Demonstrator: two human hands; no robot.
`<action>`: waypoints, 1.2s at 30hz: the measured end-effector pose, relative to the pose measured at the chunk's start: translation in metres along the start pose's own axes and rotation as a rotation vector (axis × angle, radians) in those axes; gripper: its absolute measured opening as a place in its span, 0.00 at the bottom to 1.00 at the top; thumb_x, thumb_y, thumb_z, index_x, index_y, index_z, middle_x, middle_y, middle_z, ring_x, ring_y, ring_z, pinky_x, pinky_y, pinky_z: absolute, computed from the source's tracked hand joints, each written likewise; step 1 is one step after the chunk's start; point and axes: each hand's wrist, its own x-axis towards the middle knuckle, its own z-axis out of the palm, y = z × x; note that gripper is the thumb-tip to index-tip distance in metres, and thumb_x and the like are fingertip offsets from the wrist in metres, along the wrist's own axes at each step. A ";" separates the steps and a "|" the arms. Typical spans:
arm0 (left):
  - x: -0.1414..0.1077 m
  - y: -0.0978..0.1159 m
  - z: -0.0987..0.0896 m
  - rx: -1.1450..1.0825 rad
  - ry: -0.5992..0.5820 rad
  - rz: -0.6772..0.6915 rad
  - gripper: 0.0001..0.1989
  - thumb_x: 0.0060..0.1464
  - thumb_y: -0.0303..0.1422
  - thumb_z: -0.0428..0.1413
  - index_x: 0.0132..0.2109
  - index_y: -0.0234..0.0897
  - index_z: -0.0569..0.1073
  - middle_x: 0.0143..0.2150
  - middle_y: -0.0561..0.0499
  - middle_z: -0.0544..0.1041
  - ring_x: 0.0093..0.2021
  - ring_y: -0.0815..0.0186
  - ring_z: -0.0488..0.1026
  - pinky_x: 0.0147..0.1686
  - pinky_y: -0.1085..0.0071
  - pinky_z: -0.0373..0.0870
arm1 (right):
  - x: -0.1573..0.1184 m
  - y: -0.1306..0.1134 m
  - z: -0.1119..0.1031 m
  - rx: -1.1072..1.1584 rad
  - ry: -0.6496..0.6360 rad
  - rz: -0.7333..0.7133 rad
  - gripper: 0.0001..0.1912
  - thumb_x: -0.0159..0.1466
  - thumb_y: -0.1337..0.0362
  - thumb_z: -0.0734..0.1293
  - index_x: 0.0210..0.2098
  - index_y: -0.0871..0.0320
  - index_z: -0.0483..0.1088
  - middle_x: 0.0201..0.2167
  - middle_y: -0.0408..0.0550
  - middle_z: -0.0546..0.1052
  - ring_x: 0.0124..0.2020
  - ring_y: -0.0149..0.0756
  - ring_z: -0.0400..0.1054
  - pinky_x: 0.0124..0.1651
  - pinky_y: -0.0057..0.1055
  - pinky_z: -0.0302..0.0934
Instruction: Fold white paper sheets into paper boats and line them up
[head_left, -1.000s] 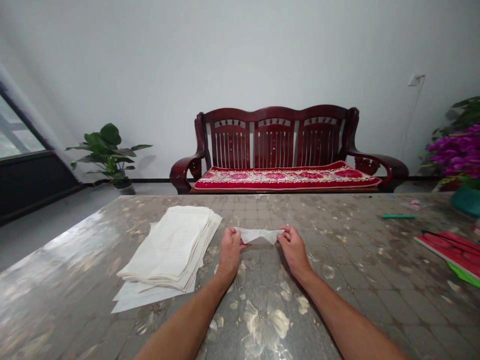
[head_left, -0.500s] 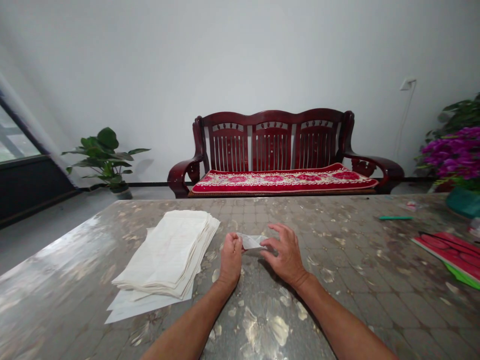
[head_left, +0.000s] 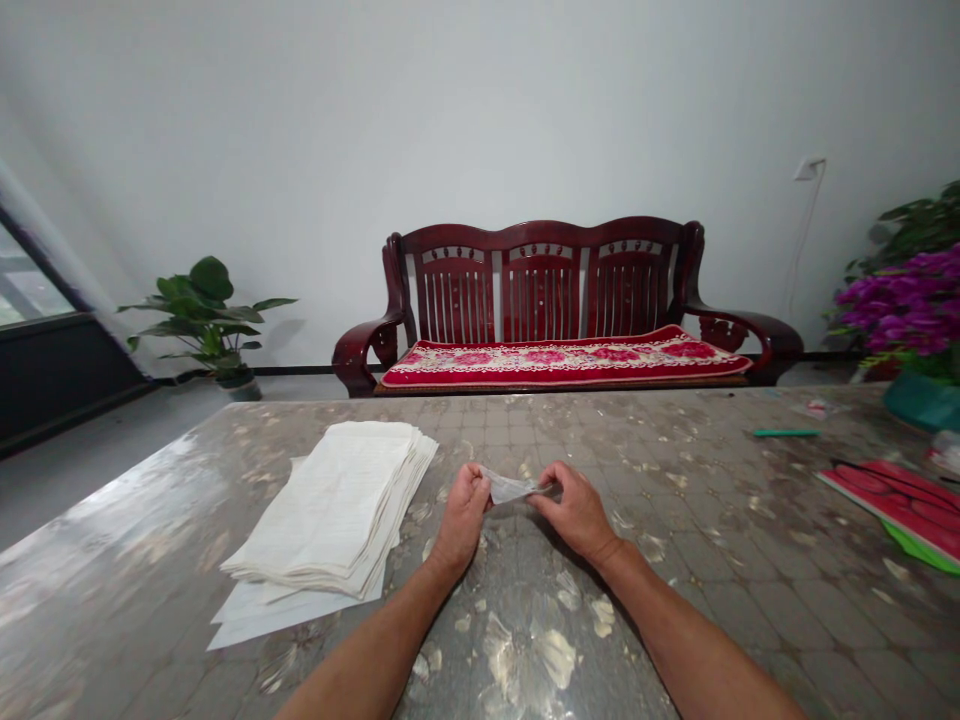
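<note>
A small piece of translucent plastic film is stretched between my hands, a little above the table. My left hand is closed on its left end, with the thumb on top. A small dark reddish bit shows by the left fingers; I cannot make out what it is. On the other end, my right hand pinches the film between thumb and fingers. To the left of my left hand lies a thick stack of white paper sheets, its edges uneven.
The patterned grey table spans the foreground. On its right are a green pen, a red book with glasses on it, and purple flowers in a teal pot. A wooden bench stands behind.
My right hand's spread fingers have closed on the film's right end. The film is now drawn out between both hands. My left hand keeps its hold.
</note>
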 end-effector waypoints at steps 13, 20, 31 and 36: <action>-0.009 0.020 -0.003 1.095 -0.010 0.681 0.22 0.55 0.33 0.58 0.57 0.41 0.70 0.59 0.44 0.72 0.64 0.53 0.61 0.66 0.47 0.48 | -0.003 -0.004 -0.008 -0.465 -0.003 -0.381 0.07 0.65 0.66 0.67 0.29 0.55 0.73 0.28 0.43 0.75 0.35 0.35 0.64 0.40 0.33 0.47; 0.000 0.014 -0.002 1.334 -0.247 0.623 0.08 0.62 0.36 0.55 0.41 0.44 0.79 0.38 0.49 0.79 0.41 0.61 0.72 0.43 0.64 0.67 | -0.002 -0.007 0.001 -0.577 -0.027 -0.467 0.12 0.68 0.66 0.63 0.28 0.56 0.73 0.28 0.46 0.74 0.34 0.36 0.63 0.38 0.33 0.46; -0.012 0.011 0.003 1.572 -0.341 0.536 0.07 0.61 0.27 0.53 0.39 0.40 0.77 0.35 0.48 0.76 0.39 0.59 0.71 0.39 0.64 0.67 | -0.013 -0.006 0.000 -0.614 -0.147 -0.380 0.09 0.66 0.69 0.65 0.32 0.54 0.76 0.32 0.47 0.76 0.39 0.38 0.65 0.39 0.33 0.53; -0.026 0.011 0.012 1.652 -0.365 0.475 0.07 0.61 0.26 0.53 0.45 0.36 0.74 0.39 0.45 0.77 0.40 0.58 0.73 0.41 0.62 0.70 | -0.025 -0.015 -0.001 -0.661 -0.220 -0.294 0.10 0.66 0.72 0.63 0.37 0.56 0.75 0.37 0.50 0.76 0.41 0.41 0.67 0.42 0.35 0.56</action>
